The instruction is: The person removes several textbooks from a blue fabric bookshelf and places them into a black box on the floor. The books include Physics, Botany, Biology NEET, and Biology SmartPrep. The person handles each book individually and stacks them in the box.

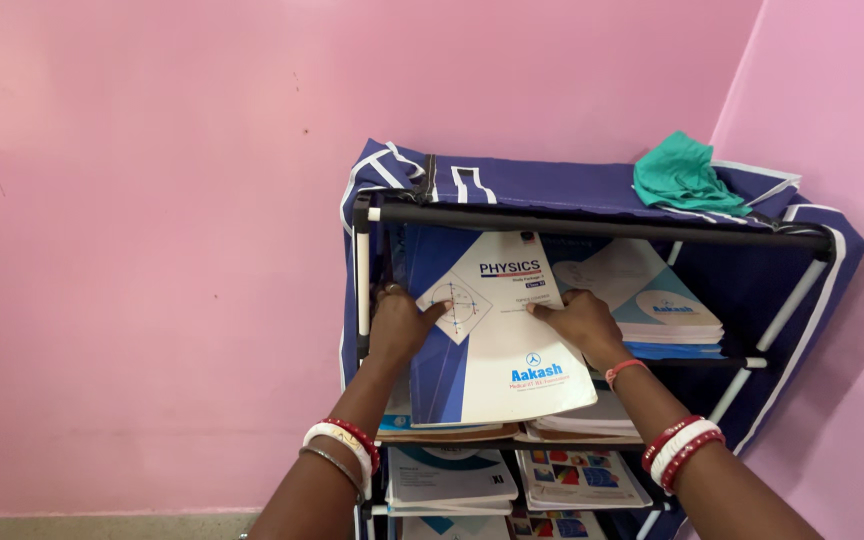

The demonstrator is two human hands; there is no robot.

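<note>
A blue and white textbook [497,345] tilts out of the top shelf of a fabric-covered rack [592,225]. My left hand [399,322] grips its left edge, thumb on the cover. My right hand [580,322] presses on the cover's right side, fingers spread flat. Both wrists wear red and white bangles. The book leans toward me over the shelf below.
A stack of light blue books [667,315] lies on the top shelf's right side. Lower shelves hold more book piles [577,478]. A green cloth [687,178] sits crumpled on the rack's purple cover. Pink walls stand behind and to the right.
</note>
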